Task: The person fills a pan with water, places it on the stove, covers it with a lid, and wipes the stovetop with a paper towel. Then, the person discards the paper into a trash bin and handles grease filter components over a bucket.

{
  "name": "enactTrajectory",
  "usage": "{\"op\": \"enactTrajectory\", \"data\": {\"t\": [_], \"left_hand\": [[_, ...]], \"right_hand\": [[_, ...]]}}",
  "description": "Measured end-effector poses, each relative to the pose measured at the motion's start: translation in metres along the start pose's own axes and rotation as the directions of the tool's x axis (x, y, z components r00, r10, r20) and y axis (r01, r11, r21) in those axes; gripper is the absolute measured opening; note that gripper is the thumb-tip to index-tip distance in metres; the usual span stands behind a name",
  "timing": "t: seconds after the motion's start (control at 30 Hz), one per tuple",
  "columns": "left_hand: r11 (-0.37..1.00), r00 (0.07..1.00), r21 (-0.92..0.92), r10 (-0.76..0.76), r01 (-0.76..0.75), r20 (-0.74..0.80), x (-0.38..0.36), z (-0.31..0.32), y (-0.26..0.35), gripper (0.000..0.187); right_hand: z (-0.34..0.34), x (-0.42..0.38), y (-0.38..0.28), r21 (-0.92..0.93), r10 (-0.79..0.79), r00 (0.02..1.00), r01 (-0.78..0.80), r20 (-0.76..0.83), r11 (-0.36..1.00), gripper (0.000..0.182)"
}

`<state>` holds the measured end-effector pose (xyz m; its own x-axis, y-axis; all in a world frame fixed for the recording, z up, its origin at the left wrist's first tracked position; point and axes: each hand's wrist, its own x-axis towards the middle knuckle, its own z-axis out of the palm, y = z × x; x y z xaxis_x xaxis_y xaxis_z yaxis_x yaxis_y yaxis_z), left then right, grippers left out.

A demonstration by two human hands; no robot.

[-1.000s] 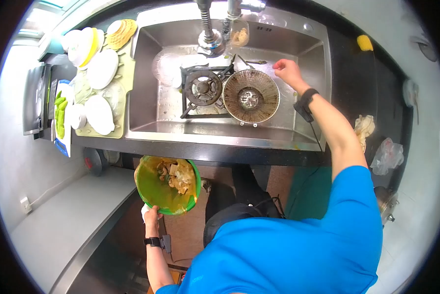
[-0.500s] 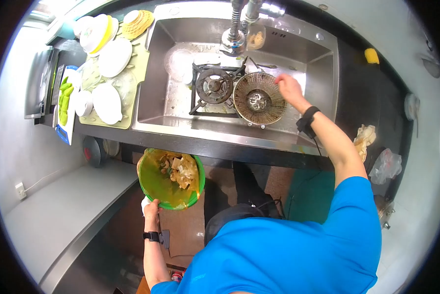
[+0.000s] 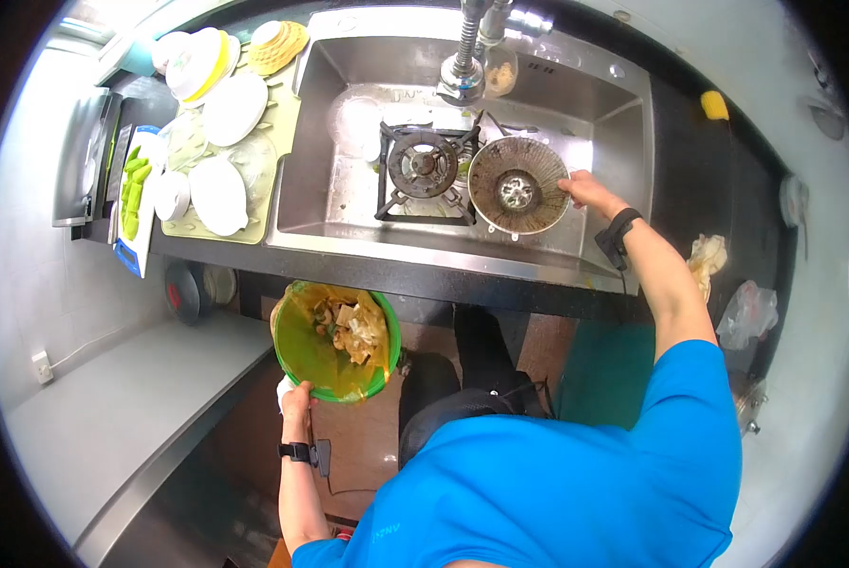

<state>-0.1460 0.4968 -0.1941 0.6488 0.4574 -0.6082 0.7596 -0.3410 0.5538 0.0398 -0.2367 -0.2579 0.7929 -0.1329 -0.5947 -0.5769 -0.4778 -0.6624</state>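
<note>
My left hand [image 3: 297, 398] is closed on the near rim of a green waste bin [image 3: 395, 331], in front of the counter. The bin is lined with a yellowish bag and holds food scraps and crumpled paper [image 3: 360, 336]. Over the sink, my right hand [image 3: 590, 192] pinches the right rim of a round, ribbed metal strainer [image 3: 491, 180]. The strainer lies in the sink with its hollow facing up, its centre shiny. Just left of it sits a black pan support around a gas burner [image 3: 423, 166].
The steel sink [image 3: 623, 123] has a spring-neck tap [image 3: 460, 80] hanging over its back. Dishes [image 3: 218, 194] crowd a green drying mat at left, beside green vegetables [image 3: 133, 189]. A yellow sponge [image 3: 715, 105], cloth [image 3: 707, 260] and plastic bag [image 3: 748, 314] lie at right.
My right hand has moved down along the strainer's edge and now grips its right rim. My left hand keeps its hold on the bin. The whole view has shifted slightly.
</note>
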Motion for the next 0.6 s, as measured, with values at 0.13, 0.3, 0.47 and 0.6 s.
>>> {"op": "enactTrajectory", "data": {"t": [0.13,0.3,0.47,0.6], "left_hand": [[0.999,0.998,0.021,0.034,-0.035,0.05,0.021,-0.009,-0.013,0.027],[0.986,0.996,0.163,0.019,-0.033,0.088,0.03,-0.016,0.001,0.03],[0.931,0.946,0.245,0.212,-0.272,0.245,0.058,-0.021,-0.015,0.039],[0.729,0.88,0.516,0.262,-0.449,0.396,0.086,-0.021,-0.015,0.03]], "right_hand": [[-0.021,-0.058,-0.01,0.173,0.02,0.984,0.011,-0.174,0.985,0.027],[-0.02,-0.148,-0.005,0.488,-0.002,0.942,0.176,-0.335,0.855,0.021],[0.042,-0.291,-0.012,0.722,0.05,0.887,0.34,-0.46,0.602,0.022],[0.132,-0.406,0.015,0.813,0.126,0.878,0.363,-0.462,0.455,0.021]]}}
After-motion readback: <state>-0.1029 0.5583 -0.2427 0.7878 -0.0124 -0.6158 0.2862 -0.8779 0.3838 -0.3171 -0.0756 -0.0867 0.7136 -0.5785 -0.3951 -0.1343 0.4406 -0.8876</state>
